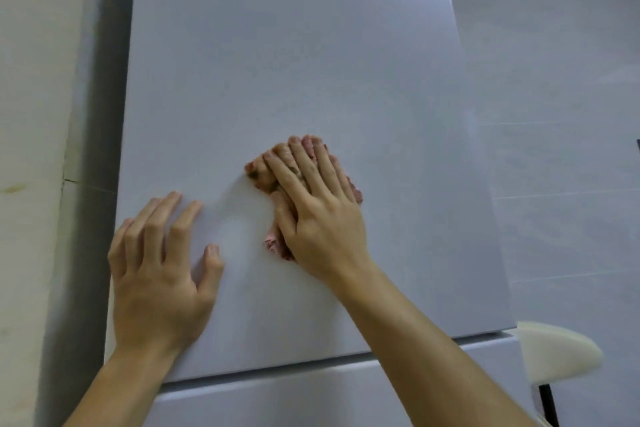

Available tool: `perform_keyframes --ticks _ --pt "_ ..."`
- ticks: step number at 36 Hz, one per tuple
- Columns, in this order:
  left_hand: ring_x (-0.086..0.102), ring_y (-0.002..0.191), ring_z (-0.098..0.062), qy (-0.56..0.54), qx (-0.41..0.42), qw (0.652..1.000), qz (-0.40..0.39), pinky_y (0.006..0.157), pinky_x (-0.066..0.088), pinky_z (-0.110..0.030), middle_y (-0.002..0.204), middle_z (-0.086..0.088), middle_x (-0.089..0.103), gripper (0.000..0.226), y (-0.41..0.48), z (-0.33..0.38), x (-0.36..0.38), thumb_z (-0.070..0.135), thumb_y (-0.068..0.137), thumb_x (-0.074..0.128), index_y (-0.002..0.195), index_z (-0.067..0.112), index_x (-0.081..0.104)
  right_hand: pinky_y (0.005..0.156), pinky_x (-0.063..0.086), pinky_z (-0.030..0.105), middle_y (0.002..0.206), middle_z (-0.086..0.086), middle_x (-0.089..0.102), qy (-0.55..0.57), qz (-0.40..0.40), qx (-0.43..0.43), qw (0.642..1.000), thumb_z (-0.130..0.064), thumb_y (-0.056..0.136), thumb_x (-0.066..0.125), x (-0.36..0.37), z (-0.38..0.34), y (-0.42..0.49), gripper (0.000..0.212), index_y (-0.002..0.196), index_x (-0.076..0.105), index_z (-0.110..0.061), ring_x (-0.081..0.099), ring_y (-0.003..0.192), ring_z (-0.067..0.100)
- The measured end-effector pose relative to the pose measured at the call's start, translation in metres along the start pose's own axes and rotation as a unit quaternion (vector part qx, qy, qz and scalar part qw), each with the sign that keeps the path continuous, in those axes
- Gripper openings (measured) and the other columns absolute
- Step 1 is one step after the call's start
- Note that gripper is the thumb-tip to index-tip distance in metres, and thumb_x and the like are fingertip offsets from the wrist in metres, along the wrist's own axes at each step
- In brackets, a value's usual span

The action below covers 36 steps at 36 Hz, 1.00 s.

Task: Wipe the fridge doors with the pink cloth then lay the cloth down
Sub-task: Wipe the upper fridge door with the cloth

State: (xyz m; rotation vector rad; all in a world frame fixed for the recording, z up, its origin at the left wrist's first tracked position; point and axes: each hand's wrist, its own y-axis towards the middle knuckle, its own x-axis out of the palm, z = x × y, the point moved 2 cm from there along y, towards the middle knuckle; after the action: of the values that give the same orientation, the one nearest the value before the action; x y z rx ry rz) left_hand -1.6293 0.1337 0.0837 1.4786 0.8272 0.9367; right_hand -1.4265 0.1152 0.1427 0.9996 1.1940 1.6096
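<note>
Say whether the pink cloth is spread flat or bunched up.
Bunched up: the pink cloth shows as crumpled folds under the right hand, pressed against the upper fridge door.

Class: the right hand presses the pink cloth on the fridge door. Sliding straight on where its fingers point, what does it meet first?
Nothing visible: the right hand points up and slightly left across bare upper door; the way looks free to the picture's top.
</note>
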Motion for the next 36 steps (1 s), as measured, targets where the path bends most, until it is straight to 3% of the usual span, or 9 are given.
perform_keyframes --ticks 3,7,13,19,26,31,36 --pt "0.04 0.144 -0.041 -0.003 -0.004 1.0 0.011 0.122 0.024 -0.058 0.152 -0.019 0.047 0.057 -0.001 0.0 0.001 0.036 0.096 0.045 0.144 0.007 0.055 0.132 0.009 0.047 0.17 0.0 0.032 -0.045 0.013 0.119 0.992 -0.036 0.101 0.043 -0.024 0.051 -0.002 0.057 0.158 0.044 -0.031 0.018 0.161 0.023" --pt "0.04 0.144 -0.041 -0.008 -0.003 1.0 0.01 0.122 0.025 -0.059 0.152 -0.019 0.047 0.057 -0.001 0.0 0.001 0.037 0.096 0.045 0.143 0.006 0.055 0.131 0.0 0.051 0.175 0.0 0.017 -0.07 0.03 0.343 0.936 -0.045 0.106 0.033 -0.065 0.118 -0.004 0.057 0.163 0.031 -0.037 0.003 0.163 0.023" --pt "0.043 0.143 -0.042 0.004 0.002 1.0 0.014 0.123 0.026 -0.059 0.152 -0.019 0.049 0.057 -0.002 -0.002 0.003 0.036 0.097 0.044 0.145 0.006 0.055 0.131 -0.009 0.045 0.176 0.001 0.003 -0.059 0.036 0.417 0.906 -0.045 0.112 0.024 -0.061 0.111 0.012 0.055 0.166 0.018 -0.035 -0.011 0.162 0.025" --pt "0.043 0.144 -0.039 -0.007 0.005 1.0 0.011 0.123 0.026 -0.057 0.152 -0.016 0.049 0.056 -0.002 -0.003 0.001 0.037 0.098 0.044 0.145 0.008 0.054 0.13 -0.011 0.041 0.176 -0.001 0.0 -0.052 0.023 0.345 0.937 -0.045 0.113 0.018 -0.035 0.07 0.041 0.055 0.167 0.016 -0.033 -0.011 0.162 0.023" --pt "0.041 0.146 -0.033 -0.048 0.004 0.999 -0.024 0.126 0.023 -0.049 0.154 -0.013 0.047 0.058 -0.001 -0.013 -0.009 0.036 0.095 0.046 0.146 0.008 0.05 0.131 0.013 0.049 0.168 0.013 0.035 -0.068 0.061 0.183 0.979 -0.04 0.109 0.029 0.024 -0.019 0.063 0.056 0.159 0.044 -0.019 0.023 0.159 0.036" --pt "0.044 0.139 -0.036 -0.02 -0.035 0.999 0.012 0.123 0.024 -0.05 0.149 -0.016 0.05 0.052 0.003 -0.046 -0.035 0.028 0.095 0.044 0.141 0.005 0.053 0.132 0.006 0.047 0.173 0.009 0.023 -0.026 0.009 0.101 0.995 -0.038 0.111 0.029 0.05 -0.088 0.051 0.055 0.163 0.035 -0.021 0.01 0.162 0.031" --pt "0.043 0.141 -0.037 0.015 -0.061 0.998 -0.001 0.122 0.028 -0.057 0.15 -0.018 0.05 0.05 0.001 -0.089 -0.04 0.024 0.099 0.039 0.141 0.003 0.054 0.131 0.01 0.049 0.172 0.013 0.024 -0.001 -0.067 -0.063 0.996 -0.034 0.113 0.031 0.067 -0.148 0.009 0.053 0.163 0.035 -0.016 0.008 0.162 0.033"
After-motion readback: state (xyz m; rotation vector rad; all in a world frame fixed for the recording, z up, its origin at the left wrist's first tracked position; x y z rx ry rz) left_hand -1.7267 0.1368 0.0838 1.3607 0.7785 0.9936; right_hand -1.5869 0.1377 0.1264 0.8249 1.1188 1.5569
